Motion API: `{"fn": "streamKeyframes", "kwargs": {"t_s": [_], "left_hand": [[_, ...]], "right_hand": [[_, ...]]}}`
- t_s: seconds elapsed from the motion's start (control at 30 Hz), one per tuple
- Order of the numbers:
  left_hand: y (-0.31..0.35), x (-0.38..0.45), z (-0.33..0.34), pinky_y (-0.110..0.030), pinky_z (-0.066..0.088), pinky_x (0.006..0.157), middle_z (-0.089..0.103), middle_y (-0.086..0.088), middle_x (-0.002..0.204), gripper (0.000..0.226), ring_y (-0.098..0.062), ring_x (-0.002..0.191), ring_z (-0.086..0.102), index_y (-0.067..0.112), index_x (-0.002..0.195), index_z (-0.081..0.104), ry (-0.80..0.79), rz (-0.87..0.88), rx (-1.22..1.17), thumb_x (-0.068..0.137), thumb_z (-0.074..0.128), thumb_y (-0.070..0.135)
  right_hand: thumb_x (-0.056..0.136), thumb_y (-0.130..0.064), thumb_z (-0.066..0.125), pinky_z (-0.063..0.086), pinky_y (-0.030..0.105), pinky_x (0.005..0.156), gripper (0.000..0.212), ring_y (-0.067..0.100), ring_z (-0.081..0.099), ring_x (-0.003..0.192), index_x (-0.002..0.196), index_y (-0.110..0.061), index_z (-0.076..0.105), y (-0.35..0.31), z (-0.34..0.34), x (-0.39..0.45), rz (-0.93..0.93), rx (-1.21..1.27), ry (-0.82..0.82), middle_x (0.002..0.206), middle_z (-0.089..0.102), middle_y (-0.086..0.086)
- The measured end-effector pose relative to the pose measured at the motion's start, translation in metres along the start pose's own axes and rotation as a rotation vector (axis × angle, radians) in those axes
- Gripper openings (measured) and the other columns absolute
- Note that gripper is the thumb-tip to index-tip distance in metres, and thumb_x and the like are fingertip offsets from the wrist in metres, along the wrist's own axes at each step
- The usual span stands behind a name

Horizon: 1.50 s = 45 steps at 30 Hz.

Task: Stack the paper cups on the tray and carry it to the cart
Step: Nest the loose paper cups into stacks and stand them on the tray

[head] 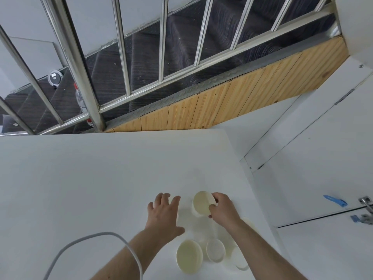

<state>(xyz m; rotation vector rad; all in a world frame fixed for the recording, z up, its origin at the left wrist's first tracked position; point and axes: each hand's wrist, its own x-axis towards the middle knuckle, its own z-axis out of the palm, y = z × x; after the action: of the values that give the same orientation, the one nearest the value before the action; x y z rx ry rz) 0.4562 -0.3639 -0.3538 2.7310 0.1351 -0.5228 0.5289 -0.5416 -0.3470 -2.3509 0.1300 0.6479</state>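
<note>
Head view:
Right hand (221,207): fingers and thumb curled round the rim of an upright paper cup (202,203), holding it at its right side; whether the cup rests on the surface or is lifted cannot be told.
Left hand (163,212): fingers spread and fairly straight, palm down, over another white cup that shows only as a pale edge past the fingertips; contact cannot be told.
Near cups: a wide paper cup (189,256) stands open-mouthed near the bottom edge, a smaller cup (215,250) just beside it on the right, and further pale cups to the right, blurred against the white.
White surface (90,178): carries all the cups.
Grey cable (121,241): arcs over the left forearm.
Beyond: steel railing (80,63) and dark stairs (181,43).
</note>
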Motion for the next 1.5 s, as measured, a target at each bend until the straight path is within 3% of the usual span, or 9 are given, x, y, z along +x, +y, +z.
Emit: {"fn": "streamKeyframes", "kwargs": {"t_s": [0.13, 0.23, 0.3, 0.4, 0.47, 0.53, 0.63, 1.03, 1.5], "left_hand": [[-0.005, -0.001, 0.002, -0.039, 0.031, 0.108, 0.018, -0.006, 0.149, 0.081, -0.026, 0.139, 0.017, 0.025, 0.143, 0.023, -0.054, -0.059, -0.012, 0.077, 0.069, 0.033], [-0.008, -0.001, 0.001, -0.034, 0.039, 0.1, 0.022, -0.004, 0.145, 0.072, -0.023, 0.132, 0.03, 0.025, 0.141, 0.026, -0.048, -0.079, -0.048, 0.079, 0.062, 0.018], [-0.009, -0.001, 0.0, -0.032, 0.042, 0.096, 0.027, -0.003, 0.14, 0.069, -0.022, 0.126, 0.036, 0.025, 0.141, 0.028, -0.031, -0.085, -0.071, 0.08, 0.058, 0.014], [-0.01, -0.002, -0.003, -0.031, 0.043, 0.094, 0.031, -0.001, 0.137, 0.069, -0.022, 0.123, 0.038, 0.026, 0.142, 0.027, 0.005, -0.085, -0.111, 0.08, 0.057, 0.017], [-0.01, -0.003, -0.007, -0.031, 0.043, 0.095, 0.031, 0.0, 0.139, 0.069, -0.022, 0.125, 0.037, 0.026, 0.142, 0.026, 0.033, -0.076, -0.139, 0.081, 0.056, 0.02], [-0.009, -0.005, -0.01, -0.031, 0.043, 0.095, 0.03, 0.001, 0.14, 0.07, -0.022, 0.126, 0.036, 0.026, 0.143, 0.025, 0.062, -0.056, -0.164, 0.081, 0.057, 0.022], [-0.011, -0.01, -0.018, -0.031, 0.044, 0.094, 0.029, 0.002, 0.142, 0.07, -0.021, 0.128, 0.034, 0.027, 0.143, 0.023, 0.106, -0.027, -0.187, 0.082, 0.057, 0.023], [-0.04, -0.046, -0.047, -0.029, 0.044, 0.096, 0.023, 0.005, 0.149, 0.068, -0.019, 0.135, 0.026, 0.032, 0.147, 0.019, 0.238, 0.15, -0.194, 0.087, 0.052, 0.033], [-0.068, -0.111, -0.05, -0.029, 0.044, 0.096, 0.03, 0.008, 0.147, 0.063, -0.016, 0.132, 0.032, 0.031, 0.142, 0.031, 0.332, 0.262, -0.255, 0.085, 0.056, 0.037]], "right_hand": [[0.086, 0.001, 0.042, 0.055, 0.026, 0.063, 0.041, 0.026, 0.066, 0.094, 0.121, -0.014, 0.058, 0.006, 0.006, 0.005, 0.016, 0.002, -0.051, 0.113, 0.06, 0.003], [0.091, -0.009, 0.045, 0.053, 0.037, 0.089, 0.042, 0.026, 0.064, 0.106, 0.132, -0.017, 0.051, 0.007, 0.009, 0.008, 0.002, -0.109, -0.048, 0.128, 0.057, 0.004], [0.094, -0.023, 0.051, 0.044, 0.035, 0.102, 0.051, 0.024, 0.054, 0.122, 0.143, -0.018, 0.04, 0.003, 0.01, 0.006, -0.051, -0.232, -0.047, 0.139, 0.048, 0.004], [0.088, -0.048, 0.061, 0.035, 0.035, 0.109, 0.079, 0.023, 0.029, 0.139, 0.152, -0.024, 0.02, -0.005, 0.013, -0.001, -0.194, -0.385, -0.081, 0.152, 0.023, 0.0], [0.084, -0.05, 0.066, 0.034, 0.037, 0.111, 0.089, 0.023, 0.016, 0.144, 0.153, -0.028, 0.014, -0.009, 0.017, -0.003, -0.258, -0.472, -0.137, 0.157, 0.01, -0.004], [0.086, -0.038, 0.066, 0.037, 0.036, 0.109, 0.083, 0.022, 0.017, 0.143, 0.153, -0.03, 0.017, -0.011, 0.021, -0.003, -0.29, -0.548, -0.16, 0.158, 0.01, -0.005], [0.089, -0.021, 0.061, 0.042, 0.032, 0.103, 0.07, 0.021, 0.03, 0.135, 0.149, -0.029, 0.027, -0.014, 0.025, -0.005, -0.327, -0.579, -0.117, 0.151, 0.024, -0.005], [0.084, -0.025, 0.062, 0.045, 0.026, 0.095, 0.068, 0.014, 0.025, 0.135, 0.146, -0.032, 0.035, -0.048, 0.031, -0.061, -0.404, -0.37, 0.241, 0.148, 0.027, -0.011], [0.083, -0.024, 0.062, 0.046, 0.022, 0.088, 0.068, 0.014, 0.025, 0.134, 0.146, -0.031, 0.036, -0.063, 0.06, -0.148, -0.338, -0.378, 0.372, 0.146, 0.03, -0.009]]}}
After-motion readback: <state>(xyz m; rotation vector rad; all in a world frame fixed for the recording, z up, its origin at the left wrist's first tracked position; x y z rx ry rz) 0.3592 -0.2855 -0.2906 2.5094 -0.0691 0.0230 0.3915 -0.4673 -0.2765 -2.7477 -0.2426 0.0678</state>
